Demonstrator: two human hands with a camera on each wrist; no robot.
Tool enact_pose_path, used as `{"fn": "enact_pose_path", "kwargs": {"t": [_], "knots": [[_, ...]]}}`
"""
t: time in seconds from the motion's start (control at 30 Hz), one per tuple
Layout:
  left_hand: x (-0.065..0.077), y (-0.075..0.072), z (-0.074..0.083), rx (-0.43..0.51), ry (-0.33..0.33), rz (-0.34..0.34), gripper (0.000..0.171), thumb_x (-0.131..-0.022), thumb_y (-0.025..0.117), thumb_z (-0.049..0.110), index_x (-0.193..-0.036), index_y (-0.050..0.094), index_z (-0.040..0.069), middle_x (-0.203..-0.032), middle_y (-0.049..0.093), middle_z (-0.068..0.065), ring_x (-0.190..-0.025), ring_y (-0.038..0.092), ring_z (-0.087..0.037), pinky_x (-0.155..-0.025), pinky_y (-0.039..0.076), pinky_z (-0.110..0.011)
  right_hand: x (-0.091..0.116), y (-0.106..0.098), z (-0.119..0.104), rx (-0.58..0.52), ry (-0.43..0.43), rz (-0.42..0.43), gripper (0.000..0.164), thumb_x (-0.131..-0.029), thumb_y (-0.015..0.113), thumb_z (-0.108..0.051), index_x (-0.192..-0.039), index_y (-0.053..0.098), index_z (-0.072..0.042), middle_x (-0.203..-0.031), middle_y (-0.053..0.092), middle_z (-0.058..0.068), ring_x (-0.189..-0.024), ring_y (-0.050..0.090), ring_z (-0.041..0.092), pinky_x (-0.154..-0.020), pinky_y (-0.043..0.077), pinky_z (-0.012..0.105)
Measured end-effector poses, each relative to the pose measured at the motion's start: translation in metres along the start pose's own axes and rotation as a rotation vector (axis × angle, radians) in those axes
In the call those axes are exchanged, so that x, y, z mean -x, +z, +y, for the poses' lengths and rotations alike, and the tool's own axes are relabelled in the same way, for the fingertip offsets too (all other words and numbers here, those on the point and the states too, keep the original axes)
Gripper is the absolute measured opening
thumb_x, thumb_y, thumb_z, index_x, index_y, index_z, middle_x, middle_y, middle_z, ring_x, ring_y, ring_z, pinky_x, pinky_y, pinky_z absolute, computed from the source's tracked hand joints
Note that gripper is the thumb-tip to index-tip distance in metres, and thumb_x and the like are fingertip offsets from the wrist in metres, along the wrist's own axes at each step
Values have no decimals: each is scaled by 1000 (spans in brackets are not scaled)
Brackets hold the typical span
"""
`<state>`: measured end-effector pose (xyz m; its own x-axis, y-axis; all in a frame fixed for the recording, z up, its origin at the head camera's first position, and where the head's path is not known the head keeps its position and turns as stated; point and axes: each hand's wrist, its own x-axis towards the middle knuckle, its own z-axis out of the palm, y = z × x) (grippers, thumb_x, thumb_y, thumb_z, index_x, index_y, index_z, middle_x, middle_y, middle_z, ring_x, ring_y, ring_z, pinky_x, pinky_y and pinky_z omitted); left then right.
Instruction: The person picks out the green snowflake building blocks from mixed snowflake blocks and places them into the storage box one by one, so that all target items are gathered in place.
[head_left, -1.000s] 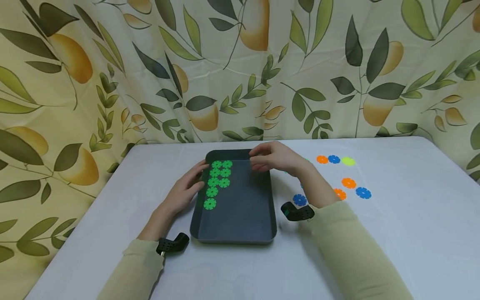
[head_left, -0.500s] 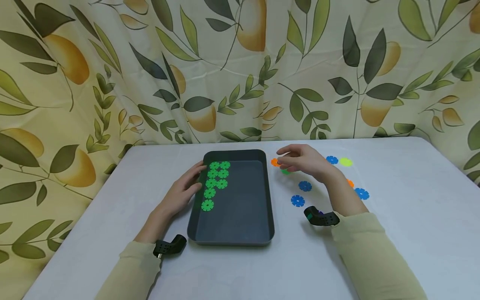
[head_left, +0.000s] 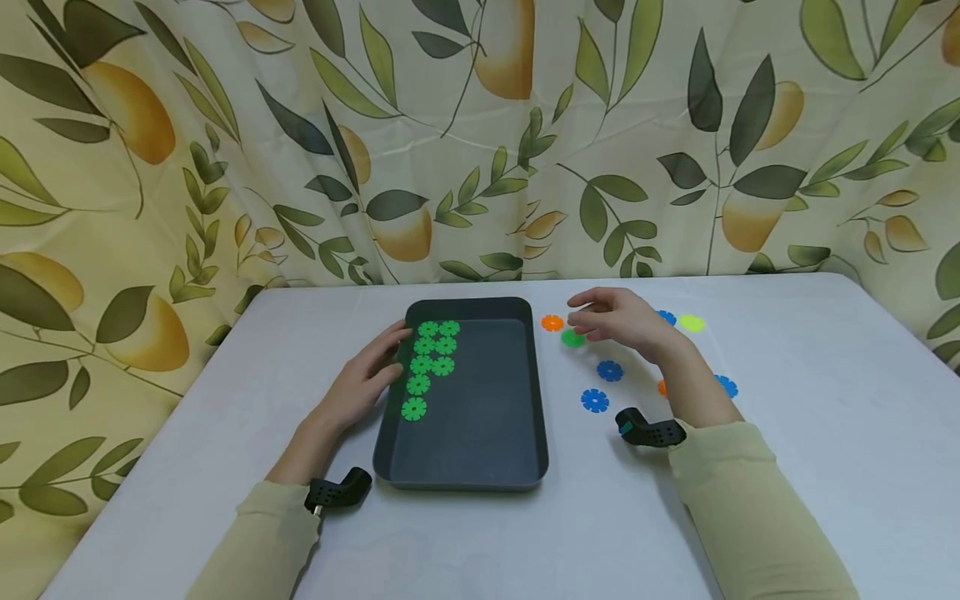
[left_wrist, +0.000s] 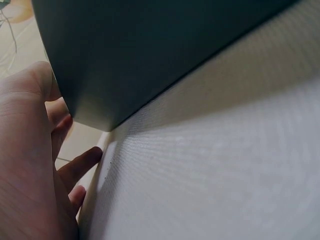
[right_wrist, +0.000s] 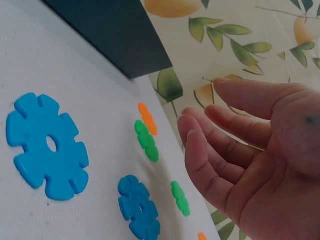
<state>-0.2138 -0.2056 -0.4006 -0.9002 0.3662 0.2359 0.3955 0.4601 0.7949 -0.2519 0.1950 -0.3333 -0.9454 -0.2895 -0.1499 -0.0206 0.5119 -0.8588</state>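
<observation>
My left hand (head_left: 362, 385) rests against the left side of a dark grey rectangular tray (head_left: 480, 477), its fingers loosely bent along the outer wall. In the left wrist view the fingers (left_wrist: 80, 167) touch or lie beside the tray's wall (left_wrist: 115, 60). Inside the tray, several green notched plastic discs (head_left: 414, 408) lie in two columns at the left. My right hand (head_left: 626, 321) hovers over the table right of the tray, fingers relaxed and holding nothing. Below its fingertips lies a green disc (head_left: 573, 338); in the right wrist view the hand (right_wrist: 250, 160) stands clear of the discs.
Loose discs lie right of the tray: an orange disc (head_left: 552, 322), blue discs (head_left: 610, 371) and a yellow-green disc (head_left: 692, 322). More are partly hidden by the right arm. A white cloth covers the table (head_left: 450, 542); a leaf-and-fruit patterned curtain (head_left: 465, 150) hangs behind.
My right hand has moved right from over the tray to over the loose discs, uncovering the orange and green ones. The left hand has stayed at the tray's side.
</observation>
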Motion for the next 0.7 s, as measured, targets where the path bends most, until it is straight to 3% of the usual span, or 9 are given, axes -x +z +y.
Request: {"fn": "enact_pose_path", "kwargs": {"t": [0.7], "knots": [[-1,0,-1,7,15,-6,51,-102,50,8,-152,43,6,-165,26,-3,-147,32,-27,-118,28,-42,-7,1,14,36,50,10,52,-100,64,-24,-142,50,3,-129,59,23,-98,60,29,-86,51,28]]}}
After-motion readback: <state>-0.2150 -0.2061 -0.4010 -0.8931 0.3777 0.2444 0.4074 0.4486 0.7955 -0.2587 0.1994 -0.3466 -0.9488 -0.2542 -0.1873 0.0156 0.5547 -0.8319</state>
